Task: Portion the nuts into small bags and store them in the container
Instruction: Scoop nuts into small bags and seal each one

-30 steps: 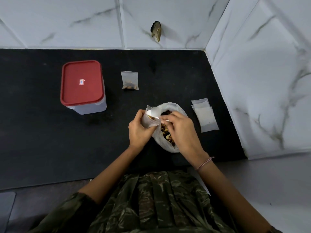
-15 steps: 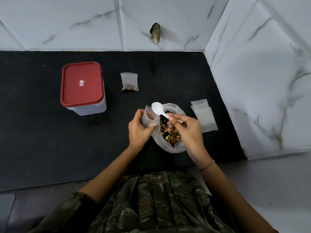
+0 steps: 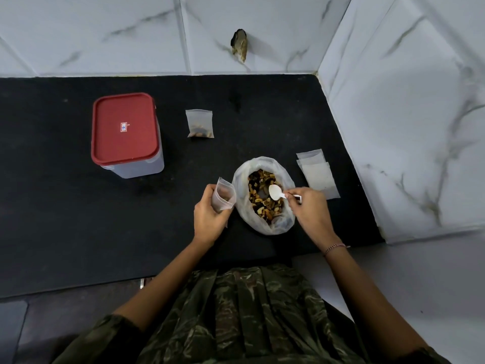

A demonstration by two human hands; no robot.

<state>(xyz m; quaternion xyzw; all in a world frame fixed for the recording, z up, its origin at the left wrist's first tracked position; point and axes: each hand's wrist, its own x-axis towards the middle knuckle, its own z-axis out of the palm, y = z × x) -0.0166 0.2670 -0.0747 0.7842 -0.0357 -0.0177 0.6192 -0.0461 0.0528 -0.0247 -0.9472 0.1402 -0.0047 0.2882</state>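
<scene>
A large clear plastic bag of mixed nuts lies open on the black mat. My right hand holds a white plastic spoon, its empty bowl just over the nuts. My left hand holds a small clear bag upright and open, left of the big bag, with a few nuts in it. One small filled bag lies farther back. The container with its red lid on stands at the left. A stack of empty small bags lies to the right.
White marble-tiled walls close the mat at the back and right. A hole or chipped spot shows in the back wall. My camouflage-patterned clothing fills the near edge.
My right hand has drawn the spoon away from the small bag's mouth and lowered it to the right, over the nuts in the big bag. The left hand has moved a little left with the small bag.
</scene>
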